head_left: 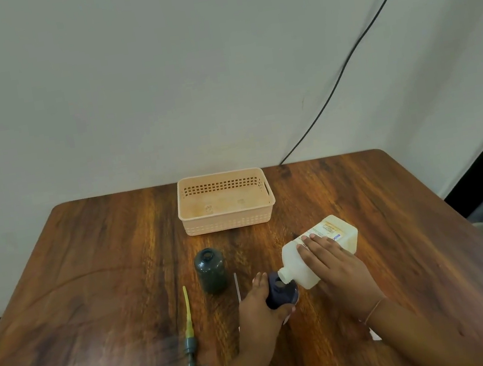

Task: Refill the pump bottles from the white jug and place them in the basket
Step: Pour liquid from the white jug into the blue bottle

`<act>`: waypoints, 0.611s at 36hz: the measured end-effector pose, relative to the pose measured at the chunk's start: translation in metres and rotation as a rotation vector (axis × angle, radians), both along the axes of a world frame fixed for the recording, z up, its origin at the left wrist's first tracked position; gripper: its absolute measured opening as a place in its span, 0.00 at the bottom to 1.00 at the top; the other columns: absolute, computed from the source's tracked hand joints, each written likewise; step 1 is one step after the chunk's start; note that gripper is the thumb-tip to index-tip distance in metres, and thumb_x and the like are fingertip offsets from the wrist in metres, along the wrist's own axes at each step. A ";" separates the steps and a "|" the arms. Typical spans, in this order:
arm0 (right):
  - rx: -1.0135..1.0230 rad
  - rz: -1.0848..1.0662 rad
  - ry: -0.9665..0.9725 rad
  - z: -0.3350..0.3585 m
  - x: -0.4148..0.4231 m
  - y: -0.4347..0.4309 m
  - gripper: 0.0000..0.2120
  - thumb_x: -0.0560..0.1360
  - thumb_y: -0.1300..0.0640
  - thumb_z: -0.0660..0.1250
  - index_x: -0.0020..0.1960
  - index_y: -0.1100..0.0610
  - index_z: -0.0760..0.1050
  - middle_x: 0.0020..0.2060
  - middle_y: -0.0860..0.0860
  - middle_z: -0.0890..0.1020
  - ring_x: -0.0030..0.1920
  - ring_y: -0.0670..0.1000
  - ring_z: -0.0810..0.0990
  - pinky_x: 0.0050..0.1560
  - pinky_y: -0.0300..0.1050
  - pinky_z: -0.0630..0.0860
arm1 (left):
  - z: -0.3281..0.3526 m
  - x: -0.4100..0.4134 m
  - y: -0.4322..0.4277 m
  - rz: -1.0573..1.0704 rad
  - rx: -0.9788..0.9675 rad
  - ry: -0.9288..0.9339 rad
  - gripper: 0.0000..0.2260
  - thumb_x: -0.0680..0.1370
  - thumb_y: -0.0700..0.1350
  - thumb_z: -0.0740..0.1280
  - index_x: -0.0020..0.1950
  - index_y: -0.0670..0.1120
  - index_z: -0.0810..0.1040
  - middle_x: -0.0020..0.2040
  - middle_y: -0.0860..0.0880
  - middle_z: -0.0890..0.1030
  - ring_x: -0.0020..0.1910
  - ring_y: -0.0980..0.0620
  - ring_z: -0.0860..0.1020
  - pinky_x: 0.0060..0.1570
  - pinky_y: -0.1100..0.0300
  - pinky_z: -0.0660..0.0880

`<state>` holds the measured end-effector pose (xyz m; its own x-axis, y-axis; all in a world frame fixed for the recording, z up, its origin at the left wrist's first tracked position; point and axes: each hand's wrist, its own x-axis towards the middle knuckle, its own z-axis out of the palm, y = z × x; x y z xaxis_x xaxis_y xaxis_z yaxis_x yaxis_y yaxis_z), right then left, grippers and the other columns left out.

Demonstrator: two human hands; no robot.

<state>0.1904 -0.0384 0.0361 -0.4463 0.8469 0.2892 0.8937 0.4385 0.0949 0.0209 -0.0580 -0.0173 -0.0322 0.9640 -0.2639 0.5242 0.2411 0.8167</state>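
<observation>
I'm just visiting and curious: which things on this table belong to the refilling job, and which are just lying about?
Part of the job:
white jug, tipped in the right hand
blue bottle, held by the left hand
dark green bottle, open
pump, lying flat
basket

Just there:
black cable on the wall

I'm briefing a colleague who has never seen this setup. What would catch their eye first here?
First, the white jug, tipped by the right hand with its mouth at the opening of a dark blue bottle that the left hand steadies, near the table's front. Next, the empty peach basket at the far edge, then the open dark green bottle with a loose pump lying to its left.
</observation>
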 end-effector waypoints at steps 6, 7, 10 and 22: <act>-0.027 0.017 -0.012 0.000 0.001 0.002 0.38 0.53 0.59 0.83 0.62 0.57 0.75 0.59 0.55 0.81 0.60 0.57 0.79 0.57 0.52 0.73 | 0.000 0.000 0.000 0.005 -0.016 -0.013 0.36 0.71 0.48 0.73 0.75 0.49 0.60 0.74 0.53 0.66 0.72 0.50 0.65 0.70 0.52 0.67; -0.032 0.016 -0.017 0.000 0.001 0.002 0.39 0.53 0.59 0.83 0.62 0.57 0.75 0.59 0.55 0.81 0.60 0.57 0.79 0.58 0.52 0.72 | 0.000 0.000 0.000 0.001 -0.018 -0.009 0.36 0.71 0.48 0.73 0.75 0.49 0.60 0.74 0.53 0.66 0.72 0.50 0.66 0.69 0.52 0.67; -0.041 0.013 -0.027 0.000 0.001 0.003 0.39 0.53 0.58 0.83 0.62 0.56 0.75 0.59 0.55 0.80 0.60 0.57 0.79 0.59 0.51 0.68 | 0.000 -0.001 0.001 -0.006 -0.010 -0.012 0.37 0.70 0.49 0.74 0.75 0.49 0.60 0.74 0.52 0.66 0.72 0.50 0.65 0.69 0.52 0.67; -0.045 0.025 -0.053 0.001 0.001 0.005 0.39 0.53 0.57 0.83 0.62 0.56 0.75 0.59 0.55 0.80 0.60 0.56 0.79 0.59 0.50 0.68 | -0.001 0.000 0.000 -0.002 -0.011 -0.020 0.36 0.71 0.48 0.73 0.75 0.48 0.60 0.74 0.52 0.65 0.73 0.50 0.65 0.70 0.51 0.67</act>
<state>0.1917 -0.0332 0.0369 -0.4813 0.8469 0.2260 0.8766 0.4657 0.1214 0.0205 -0.0575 -0.0187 -0.0254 0.9611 -0.2752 0.5084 0.2494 0.8242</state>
